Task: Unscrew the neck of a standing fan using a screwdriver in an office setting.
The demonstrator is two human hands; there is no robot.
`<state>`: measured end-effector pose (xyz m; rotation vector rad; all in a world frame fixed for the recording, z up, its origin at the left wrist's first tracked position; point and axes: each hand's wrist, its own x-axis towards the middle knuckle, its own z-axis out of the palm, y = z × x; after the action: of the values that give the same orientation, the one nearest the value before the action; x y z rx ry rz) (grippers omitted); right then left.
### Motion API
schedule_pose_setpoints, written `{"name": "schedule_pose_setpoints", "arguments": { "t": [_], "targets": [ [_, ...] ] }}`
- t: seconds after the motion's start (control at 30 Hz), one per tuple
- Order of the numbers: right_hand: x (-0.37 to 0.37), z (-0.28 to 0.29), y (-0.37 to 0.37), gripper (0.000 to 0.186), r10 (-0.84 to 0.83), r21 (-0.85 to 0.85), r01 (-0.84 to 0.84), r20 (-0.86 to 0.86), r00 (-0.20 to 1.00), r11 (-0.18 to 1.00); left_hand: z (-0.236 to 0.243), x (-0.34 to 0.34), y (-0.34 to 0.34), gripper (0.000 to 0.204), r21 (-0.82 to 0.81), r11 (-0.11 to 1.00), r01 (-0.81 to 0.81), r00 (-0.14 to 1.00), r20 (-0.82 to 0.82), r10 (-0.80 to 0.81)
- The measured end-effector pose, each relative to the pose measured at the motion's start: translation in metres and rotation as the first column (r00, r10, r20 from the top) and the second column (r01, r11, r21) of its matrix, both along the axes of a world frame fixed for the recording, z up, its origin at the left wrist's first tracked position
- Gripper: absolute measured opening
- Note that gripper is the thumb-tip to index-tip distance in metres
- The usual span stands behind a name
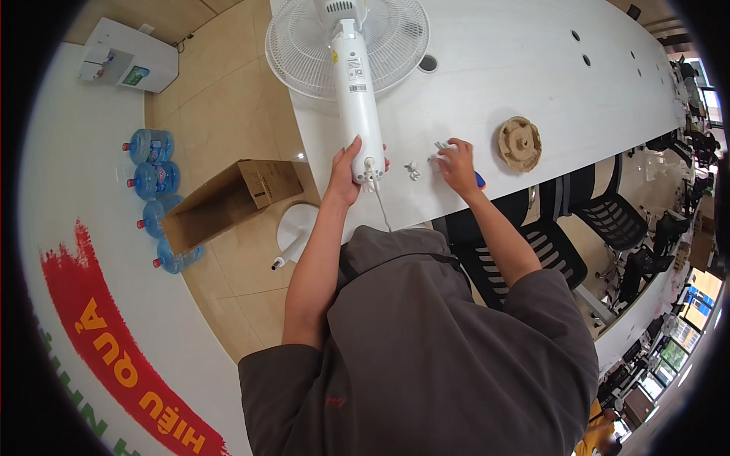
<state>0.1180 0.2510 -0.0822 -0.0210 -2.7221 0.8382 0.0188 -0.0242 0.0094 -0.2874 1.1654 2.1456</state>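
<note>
Working at long white surface (487, 68), approx. 12 to 2 o'clock, w/ tan tiled floor (236, 45) at 11. Holding white round-caged plastic fan (357, 114) at 12 o'clock, w/ left hand (347, 173) wrapped round lower end. Reaching over surface at 2 o'clock w/ right hand (458, 167), fingers narrow; can't tell if pinching s'thing. Seeing small white pieces (413, 172) at right hand's 9 o'clock, nearby, plus round brown moulded-pulp piece (520, 144) farther out at 2.
</note>
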Motion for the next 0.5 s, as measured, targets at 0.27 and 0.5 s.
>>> {"name": "schedule_pose_setpoints", "arguments": {
  "t": [0.27, 0.5],
  "targets": [
    [-0.008, 0.085, -0.069, 0.032, -0.160, -0.517, 0.200, 0.121, 0.980, 0.832, 0.000, 0.000, -0.006, 0.067, 0.323, 0.946, 0.029, 0.999, 0.033, -0.042],
    [-0.047, 0.141, -0.132, 0.069, 0.118, -0.611, 0.150, 0.375, 0.919, 0.777, 0.004, 0.000, -0.005, 0.067, 0.299, 0.953, -0.045, 0.989, 0.150, 0.000]
  ]
}}
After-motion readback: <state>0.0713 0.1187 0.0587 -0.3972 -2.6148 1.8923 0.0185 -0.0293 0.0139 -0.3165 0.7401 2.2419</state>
